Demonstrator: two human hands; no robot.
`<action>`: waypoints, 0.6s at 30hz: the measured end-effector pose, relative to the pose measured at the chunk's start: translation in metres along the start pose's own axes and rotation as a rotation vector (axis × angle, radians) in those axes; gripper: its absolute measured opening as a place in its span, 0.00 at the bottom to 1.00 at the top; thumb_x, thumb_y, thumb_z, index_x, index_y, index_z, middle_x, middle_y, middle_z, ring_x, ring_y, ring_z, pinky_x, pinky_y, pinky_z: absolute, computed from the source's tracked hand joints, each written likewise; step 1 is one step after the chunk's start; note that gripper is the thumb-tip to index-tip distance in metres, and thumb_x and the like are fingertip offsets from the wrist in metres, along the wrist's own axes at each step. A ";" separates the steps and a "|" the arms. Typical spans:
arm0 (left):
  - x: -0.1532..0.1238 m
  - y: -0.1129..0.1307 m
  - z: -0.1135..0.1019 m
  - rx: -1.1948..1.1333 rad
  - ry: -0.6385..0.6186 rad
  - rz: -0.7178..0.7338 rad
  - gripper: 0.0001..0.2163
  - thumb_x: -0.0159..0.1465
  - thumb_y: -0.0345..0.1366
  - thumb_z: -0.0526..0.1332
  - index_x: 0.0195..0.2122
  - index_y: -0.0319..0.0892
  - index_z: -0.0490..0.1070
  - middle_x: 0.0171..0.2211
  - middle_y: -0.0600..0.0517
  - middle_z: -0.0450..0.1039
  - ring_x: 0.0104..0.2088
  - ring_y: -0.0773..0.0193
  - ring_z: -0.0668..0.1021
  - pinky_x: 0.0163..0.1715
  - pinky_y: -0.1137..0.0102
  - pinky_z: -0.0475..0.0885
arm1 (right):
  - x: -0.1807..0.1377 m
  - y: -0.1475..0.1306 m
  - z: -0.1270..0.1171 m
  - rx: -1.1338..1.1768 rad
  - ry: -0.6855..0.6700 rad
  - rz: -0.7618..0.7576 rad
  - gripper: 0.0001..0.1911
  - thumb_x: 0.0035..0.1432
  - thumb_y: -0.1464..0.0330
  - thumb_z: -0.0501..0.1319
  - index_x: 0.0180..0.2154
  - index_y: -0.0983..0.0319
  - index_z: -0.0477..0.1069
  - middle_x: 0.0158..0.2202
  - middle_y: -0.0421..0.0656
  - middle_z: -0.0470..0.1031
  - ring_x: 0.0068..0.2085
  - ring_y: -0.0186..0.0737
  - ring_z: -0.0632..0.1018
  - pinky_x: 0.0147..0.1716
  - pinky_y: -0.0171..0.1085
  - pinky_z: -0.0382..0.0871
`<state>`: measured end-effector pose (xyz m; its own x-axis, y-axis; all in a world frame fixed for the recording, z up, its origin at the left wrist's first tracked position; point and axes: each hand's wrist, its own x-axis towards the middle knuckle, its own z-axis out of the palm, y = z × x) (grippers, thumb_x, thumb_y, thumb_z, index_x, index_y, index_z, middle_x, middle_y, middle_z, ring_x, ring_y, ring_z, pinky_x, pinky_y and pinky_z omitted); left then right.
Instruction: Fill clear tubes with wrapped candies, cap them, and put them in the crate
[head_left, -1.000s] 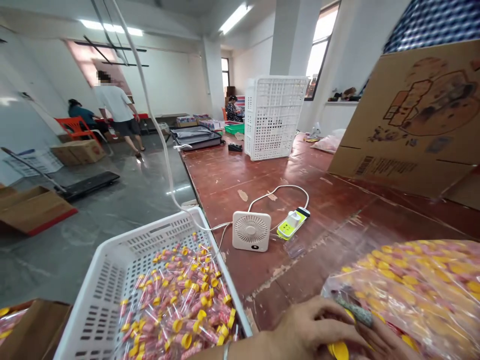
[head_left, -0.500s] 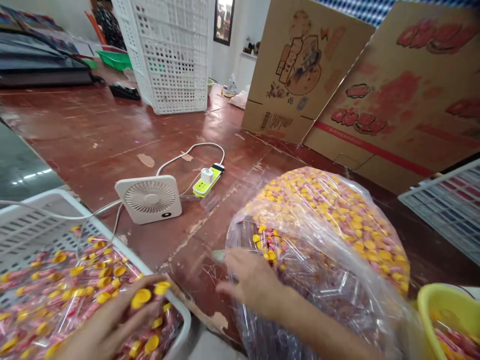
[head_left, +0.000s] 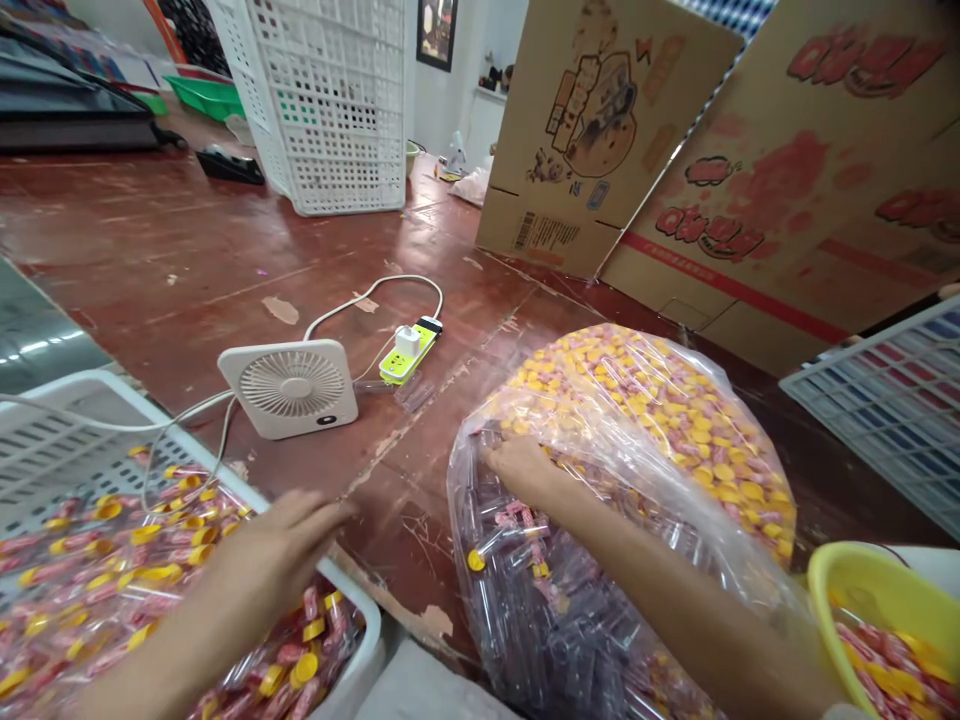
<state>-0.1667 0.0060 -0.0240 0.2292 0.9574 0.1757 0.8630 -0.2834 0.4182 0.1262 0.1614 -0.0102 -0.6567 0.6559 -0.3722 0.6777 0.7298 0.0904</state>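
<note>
My left hand (head_left: 281, 548) hovers flat over the near corner of a white slotted basket (head_left: 52, 440) filled with small clear tubes with yellow caps (head_left: 112, 575); its fingers are stretched out and hold nothing. My right hand (head_left: 521, 468) reaches into the mouth of a large clear plastic bag (head_left: 660, 430) packed with the same yellow-capped tubes. Its fingers are curled among the tubes inside the bag, and what they hold is hidden.
A small white fan (head_left: 289, 387) and a yellow-green power strip (head_left: 409, 352) with a white cable lie on the worn red table (head_left: 150, 260). A tall white crate (head_left: 330, 100) stands behind, cardboard boxes (head_left: 712, 170) at right, a yellow bowl (head_left: 874, 610) and another basket (head_left: 892, 400) near right.
The view swung from the room down to the table. My left hand dropped the yellow-capped pieces over the basket and opened. My right hand went deeper into the bag.
</note>
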 end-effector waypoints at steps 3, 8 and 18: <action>0.074 0.057 0.023 -0.030 -0.188 0.250 0.17 0.69 0.28 0.50 0.50 0.47 0.76 0.44 0.47 0.78 0.44 0.58 0.77 0.44 0.67 0.73 | -0.005 0.001 -0.003 0.021 0.052 -0.026 0.07 0.59 0.79 0.60 0.38 0.66 0.75 0.35 0.52 0.79 0.44 0.47 0.78 0.41 0.38 0.67; 0.146 0.083 0.074 -0.015 -0.316 0.347 0.13 0.63 0.21 0.55 0.34 0.39 0.79 0.40 0.43 0.77 0.42 0.55 0.78 0.44 0.65 0.75 | -0.038 0.009 -0.012 0.097 0.211 0.079 0.06 0.67 0.71 0.57 0.43 0.63 0.72 0.42 0.48 0.77 0.43 0.41 0.77 0.42 0.36 0.68; 0.127 0.071 0.061 -0.278 -0.211 0.238 0.13 0.67 0.34 0.59 0.52 0.42 0.75 0.49 0.44 0.77 0.49 0.53 0.76 0.52 0.61 0.71 | -0.077 -0.018 -0.007 1.083 0.736 0.219 0.05 0.63 0.67 0.60 0.38 0.62 0.73 0.34 0.42 0.78 0.39 0.39 0.80 0.42 0.39 0.76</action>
<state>-0.0490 0.1108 -0.0268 0.5198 0.8454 0.1227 0.6267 -0.4750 0.6177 0.1620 0.0989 0.0230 -0.2927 0.9409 0.1705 0.4862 0.3000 -0.8207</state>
